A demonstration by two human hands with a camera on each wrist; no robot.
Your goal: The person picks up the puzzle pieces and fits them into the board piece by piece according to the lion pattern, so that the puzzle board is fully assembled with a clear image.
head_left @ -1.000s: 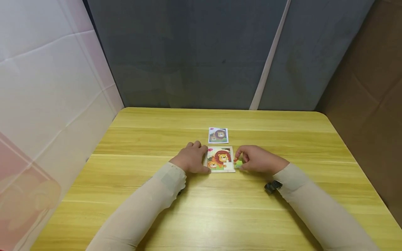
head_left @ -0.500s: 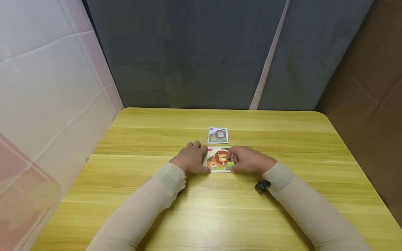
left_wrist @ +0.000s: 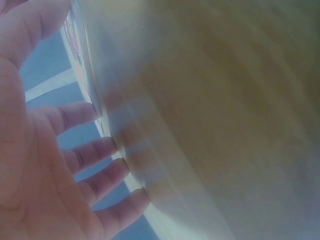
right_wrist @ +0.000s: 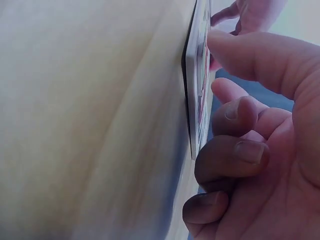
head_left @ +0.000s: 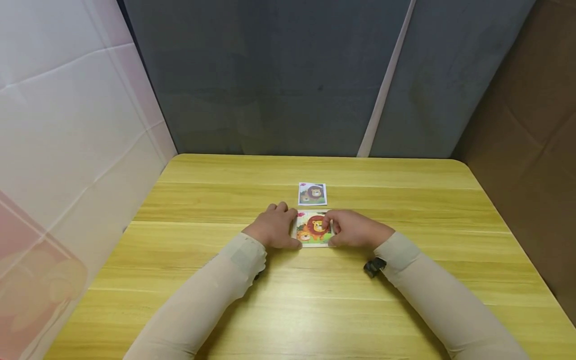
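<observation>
A small lion puzzle board lies on the wooden table. My left hand rests flat beside the board's left edge, its straight fingers touching the tabletop. My right hand covers the board's right side. Its thumb and forefinger reach onto the board's face, while the other fingers are curled. The green puzzle piece it carried is hidden under the fingertips.
A small lion picture card lies just beyond the board. A black wrist camera sits under my right sleeve. Grey curtains stand behind the table, a white sheet on the left and a brown panel on the right.
My right hand moved left from beside the board onto its right part, bringing the green piece with it. The left hand has stayed still.
</observation>
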